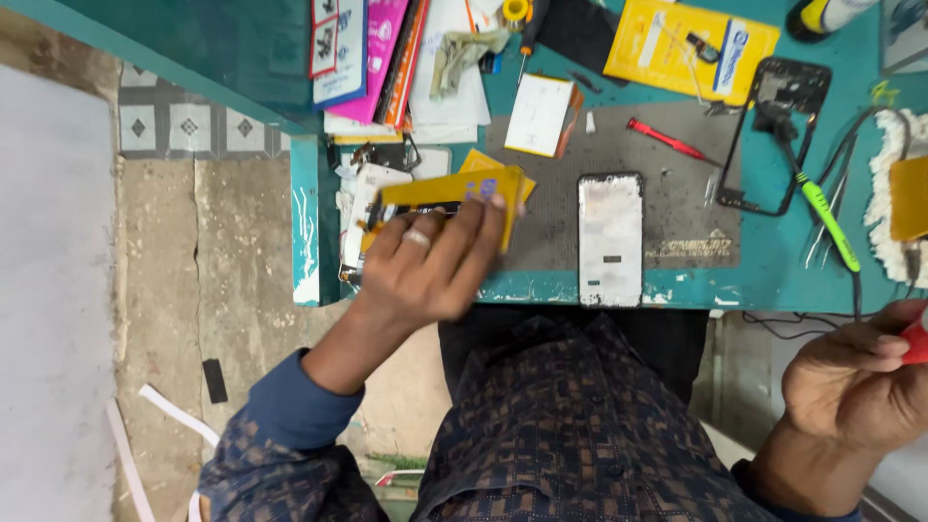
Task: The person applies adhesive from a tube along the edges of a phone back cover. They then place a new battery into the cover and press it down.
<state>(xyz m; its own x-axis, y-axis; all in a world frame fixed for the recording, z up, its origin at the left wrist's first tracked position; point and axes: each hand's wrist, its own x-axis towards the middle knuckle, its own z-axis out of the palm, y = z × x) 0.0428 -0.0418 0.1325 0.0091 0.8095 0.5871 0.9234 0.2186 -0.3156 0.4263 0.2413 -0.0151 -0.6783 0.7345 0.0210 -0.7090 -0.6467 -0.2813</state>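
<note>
At the left edge of the teal table [773, 275], your left hand [425, 261] has its fingers [474, 227] closed around a flat yellow rectangular card [454, 193], holding it just above a pile of small parts. Your right hand [855, 372] hangs off the table's right corner, fingers curled around a small red object [915, 343]. Between both hands, a pale rectangular phone [611, 237] lies flat on the grey work mat [677, 184].

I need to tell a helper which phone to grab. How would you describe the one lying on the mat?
Start at the grey work mat on the teal bench. On its front edge lies a phone, just right of the left hand. Unlike the empty black phone frame farther right, its face is pale and whole.
</note>
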